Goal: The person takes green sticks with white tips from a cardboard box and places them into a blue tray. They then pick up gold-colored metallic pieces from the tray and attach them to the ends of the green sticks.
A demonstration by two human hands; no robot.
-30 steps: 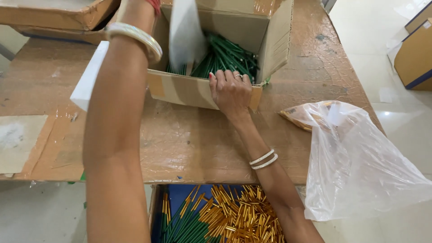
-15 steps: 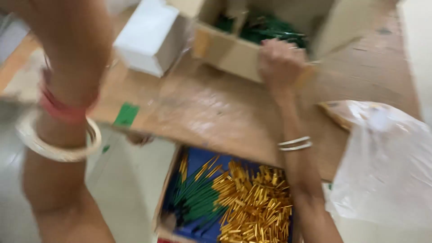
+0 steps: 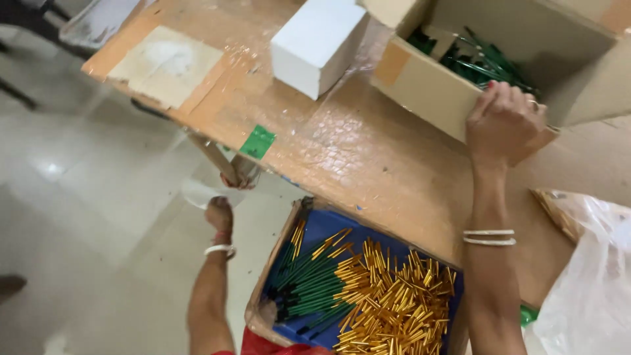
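My right hand (image 3: 503, 121) grips the near wall of an open cardboard box (image 3: 420, 85) on the wooden table (image 3: 342, 151). Several green sticks (image 3: 486, 62) lie inside that box. My left hand (image 3: 220, 213) reaches down below the table's edge, towards the floor. Its fingers touch something pale and translucent (image 3: 197, 194); I cannot make out the grip. Under the table, between my arms, stands a blue-lined box (image 3: 315, 230) holding green sticks (image 3: 309, 289) and a heap of gold-coloured tubes (image 3: 394, 302).
A white rectangular block (image 3: 319, 43) rests on the table left of the cardboard box. A clear plastic bag (image 3: 591, 289) hangs at the right edge. A green tape patch (image 3: 257, 141) marks the table's rim. Pale tiled floor (image 3: 85, 197) spreads to the left.
My left arm has dropped from over the table to below its edge near the floor. The view has tilted down and left. My right hand has stayed on the cardboard box.
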